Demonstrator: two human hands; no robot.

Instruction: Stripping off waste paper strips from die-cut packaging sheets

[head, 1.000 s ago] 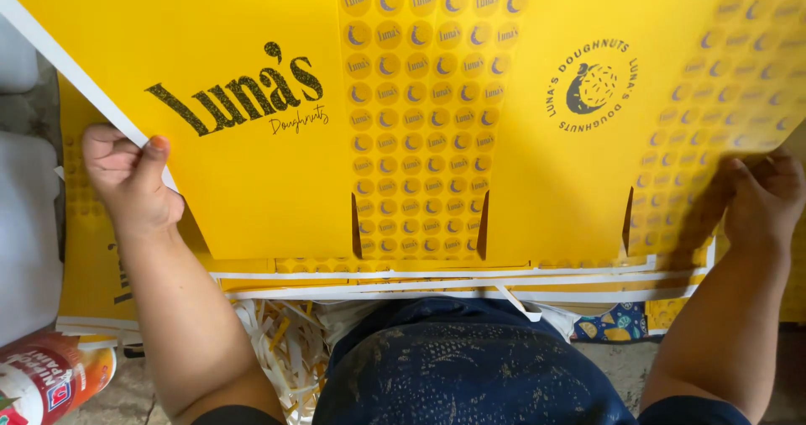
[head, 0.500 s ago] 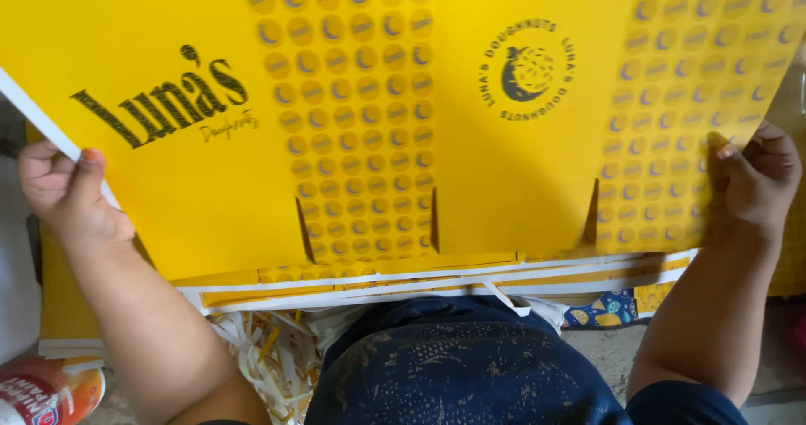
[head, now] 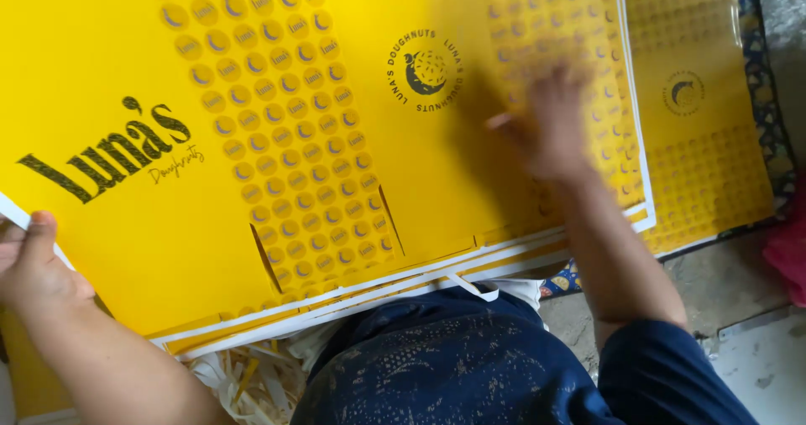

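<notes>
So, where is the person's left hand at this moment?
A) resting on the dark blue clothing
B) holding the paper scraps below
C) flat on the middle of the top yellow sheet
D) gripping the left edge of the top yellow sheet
D: the left hand pinches the left edge of the top yellow sheet, thumb on top, while the blurred right hand lies over the sheet.

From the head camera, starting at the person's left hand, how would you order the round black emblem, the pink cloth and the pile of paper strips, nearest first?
Measured from the left hand, which grips the top yellow sheet's left edge:
1. Paper strips, just below the sheets, at lower left.
2. Round black emblem, printed near the sheet's upper middle.
3. Pink cloth, at the far right edge.
</notes>
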